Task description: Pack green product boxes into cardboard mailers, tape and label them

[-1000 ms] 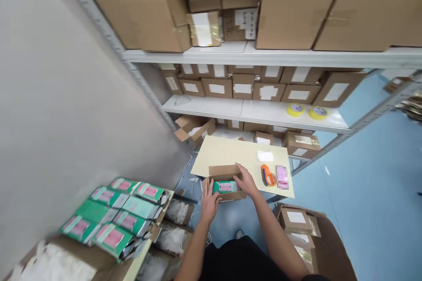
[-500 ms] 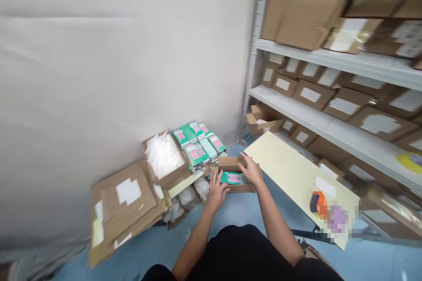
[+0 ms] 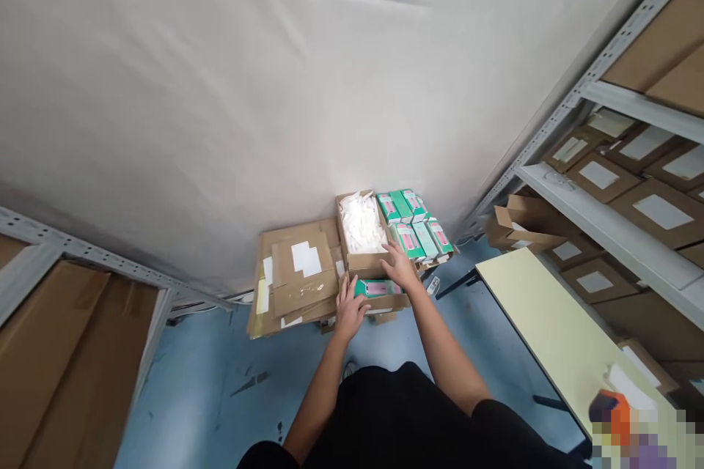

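A small open cardboard box [image 3: 389, 303] is held between my two hands in front of me. A green box with a pink panel [image 3: 377, 288] lies inside it. My left hand [image 3: 350, 308] grips the box's left end, fingers over the edge. My right hand [image 3: 400, 266] holds the right end, its fingers reaching towards the far side. Just beyond stands a larger carton [image 3: 363, 261] filled with white packets [image 3: 361, 223]. Several green-and-pink boxes [image 3: 408, 238] stand in rows to its right.
Flattened cardboard [image 3: 305, 293] is stacked left of the carton. A pale yellow table [image 3: 542, 300] stands to the right, with an orange and dark object [image 3: 613, 414] on it. Shelving [image 3: 610, 212] with labelled cartons lines the right; another shelf [image 3: 71, 242] is at left.
My view has turned left and down. The cardboard box, held in both hands, has moved left, from beside the yellow table to in front of the carton of white packets.
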Motion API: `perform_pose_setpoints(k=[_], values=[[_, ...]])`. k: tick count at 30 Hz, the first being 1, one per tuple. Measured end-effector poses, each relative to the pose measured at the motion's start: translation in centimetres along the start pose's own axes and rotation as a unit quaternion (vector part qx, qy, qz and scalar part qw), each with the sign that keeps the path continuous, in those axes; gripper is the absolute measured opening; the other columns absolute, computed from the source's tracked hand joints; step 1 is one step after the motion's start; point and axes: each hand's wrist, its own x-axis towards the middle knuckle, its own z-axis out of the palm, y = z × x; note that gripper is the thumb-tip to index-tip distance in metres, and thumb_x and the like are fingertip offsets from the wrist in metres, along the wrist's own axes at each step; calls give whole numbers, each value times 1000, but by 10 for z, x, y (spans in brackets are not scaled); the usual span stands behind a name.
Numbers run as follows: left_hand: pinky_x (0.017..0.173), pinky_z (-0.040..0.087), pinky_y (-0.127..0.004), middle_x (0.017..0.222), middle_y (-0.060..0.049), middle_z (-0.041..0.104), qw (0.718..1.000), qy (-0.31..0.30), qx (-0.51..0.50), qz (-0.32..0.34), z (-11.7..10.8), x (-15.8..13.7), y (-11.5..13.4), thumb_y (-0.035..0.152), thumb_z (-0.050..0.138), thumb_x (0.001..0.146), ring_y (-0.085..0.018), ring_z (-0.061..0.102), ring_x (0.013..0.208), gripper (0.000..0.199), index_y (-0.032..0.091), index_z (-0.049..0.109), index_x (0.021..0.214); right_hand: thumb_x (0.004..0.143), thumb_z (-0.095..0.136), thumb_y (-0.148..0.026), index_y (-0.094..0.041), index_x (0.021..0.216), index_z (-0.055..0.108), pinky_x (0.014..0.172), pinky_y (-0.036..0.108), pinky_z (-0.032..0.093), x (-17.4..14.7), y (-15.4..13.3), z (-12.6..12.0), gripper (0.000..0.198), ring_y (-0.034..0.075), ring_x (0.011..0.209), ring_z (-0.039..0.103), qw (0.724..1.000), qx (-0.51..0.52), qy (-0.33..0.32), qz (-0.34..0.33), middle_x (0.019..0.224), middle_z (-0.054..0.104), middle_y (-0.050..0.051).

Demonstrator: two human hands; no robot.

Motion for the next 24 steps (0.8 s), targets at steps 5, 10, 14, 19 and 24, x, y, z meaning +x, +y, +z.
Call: perform_pose_setpoints(k=[5,10,14,19,24], values=[[112,41,-64,171,-9,33,998,18,-6,-59,-9,-5,-28,29,65,92,-41,22,158,12,22,70,84,86,67,-26,-20,143,60,120,47,42,45,-16,29,57,31,147,47,998,-51,-31,18,162,42,16],[113,40,-64,170,-9,33,996,39,-33,-77,0,5,-31,29,62,94,-40,19,159,14,22,70,85,85,69,-23,-22,143,60,120,45,41,93,-4,33,59,30,149,45,992,-102,-72,36,163,42,14],[114,40,-62,171,-7,33,994,41,-50,-85,8,16,-23,27,63,92,-39,17,160,11,22,71,86,83,69,-16,-23,145,59,119,42,42,131,14,36,63,29,148,47,980,-140,-131,49,165,39,13],[116,39,-63,171,-6,31,993,35,-60,-91,10,25,-16,26,63,92,-38,17,160,12,23,72,85,79,66,-2,-26,149,56,112,38,49,177,37,52,75,30,141,54,959,-182,-204,77,172,26,12],[119,39,-59,171,-3,32,992,27,-49,-113,12,30,-14,27,65,91,-37,19,160,11,24,73,84,79,68,0,-25,152,52,104,40,53,211,60,77,79,31,126,66,929,-244,-268,75,167,33,21]])
